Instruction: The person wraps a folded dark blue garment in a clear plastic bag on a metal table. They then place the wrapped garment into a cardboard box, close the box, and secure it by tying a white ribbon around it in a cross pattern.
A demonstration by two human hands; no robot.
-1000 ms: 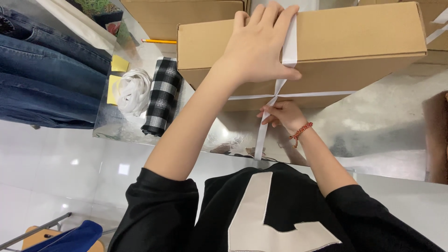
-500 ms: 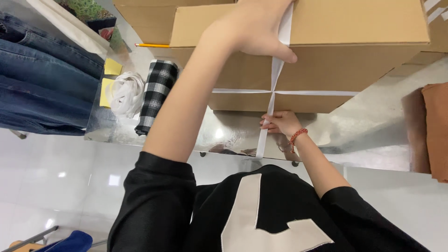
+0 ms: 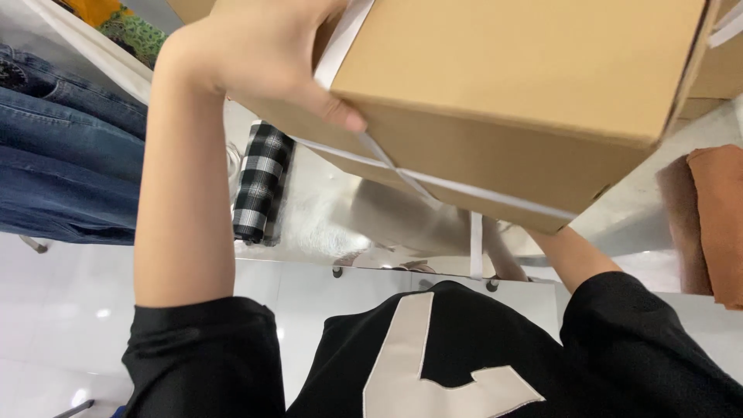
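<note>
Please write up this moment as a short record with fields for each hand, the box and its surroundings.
Left hand: pressed on the top edge of the cardboard box, thumb on the white strap
Right hand: hidden under the box; only the forearm shows
Box: brown, tilted, with white straps crossing on its near face
Surface: shiny metal table
Nearby: folded checked cloth, stacked jeans, brown fabric

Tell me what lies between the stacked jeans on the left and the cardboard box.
In the head view, a rolled black-and-white checked cloth lies between the jeans and the cardboard box; the left hand's forearm also crosses that stretch.
</note>
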